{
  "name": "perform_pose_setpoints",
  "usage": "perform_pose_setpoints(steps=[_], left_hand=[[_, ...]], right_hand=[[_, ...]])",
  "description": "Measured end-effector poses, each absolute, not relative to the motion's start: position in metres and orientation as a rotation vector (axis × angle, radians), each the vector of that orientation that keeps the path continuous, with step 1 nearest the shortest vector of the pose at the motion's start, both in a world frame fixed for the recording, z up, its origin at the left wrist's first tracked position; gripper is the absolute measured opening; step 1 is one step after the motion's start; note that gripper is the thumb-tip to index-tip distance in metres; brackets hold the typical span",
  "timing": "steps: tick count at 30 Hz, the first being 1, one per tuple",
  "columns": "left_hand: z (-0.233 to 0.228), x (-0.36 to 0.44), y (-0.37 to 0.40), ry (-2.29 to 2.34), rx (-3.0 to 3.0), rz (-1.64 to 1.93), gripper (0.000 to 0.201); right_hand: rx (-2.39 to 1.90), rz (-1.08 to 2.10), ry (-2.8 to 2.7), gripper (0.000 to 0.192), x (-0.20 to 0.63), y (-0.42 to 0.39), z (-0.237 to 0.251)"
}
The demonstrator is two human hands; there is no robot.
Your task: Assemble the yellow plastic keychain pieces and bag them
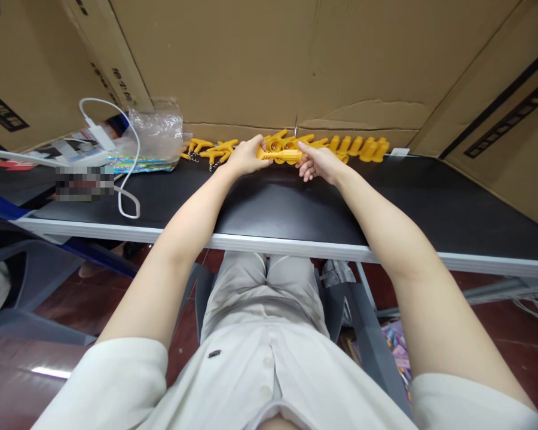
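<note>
Yellow plastic is showing between both hands at the far edge of the black table [430, 203]: a ridged yellow piece [281, 156] is lying crosswise, held at its two ends just above the tabletop. The left hand [246, 156] is gripping the piece's left end, its fingers curled closed around it and the thumb lying on top. The right hand [319, 162] is pinching the right end between thumb and forefinger, while its other fingers are hanging loosely bent toward the table and touching nothing that can be made out. Just behind the hands, a row of yellow parts [354, 146] is stretching along the foot of the cardboard wall [296, 60], the ones to the right standing close together side by side. To the left of the left hand, a few Y-shaped yellow parts with small springs [210, 150] are lying flat on the table. Further left, a clear plastic bag [156, 131] is sitting on something colourful, and a white cable [128, 179] is looping from a white plug down over the table surface. Both forearms are reaching straight out over the near white edge of the table.
</note>
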State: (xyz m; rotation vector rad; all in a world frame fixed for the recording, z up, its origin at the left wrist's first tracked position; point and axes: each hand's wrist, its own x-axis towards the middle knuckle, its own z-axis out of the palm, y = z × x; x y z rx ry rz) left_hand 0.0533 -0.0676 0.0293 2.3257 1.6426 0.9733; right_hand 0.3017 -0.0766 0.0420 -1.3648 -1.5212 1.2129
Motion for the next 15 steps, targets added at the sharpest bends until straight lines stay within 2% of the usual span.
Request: perform_pose_setpoints(steps=[11,15], left_hand=[[0.0358,0.0578,-0.0753,1.667,2.246,0.970,0.029],[0.0353,0.0565,-0.0745,1.664,2.231,0.978,0.030]], right_hand=[[-1.362,1.241,-1.559,0.063,0.3038,-0.0761,0.0432],[-1.341,1.274,-1.603,0.051,0.3082,-0.0823,0.0484]])
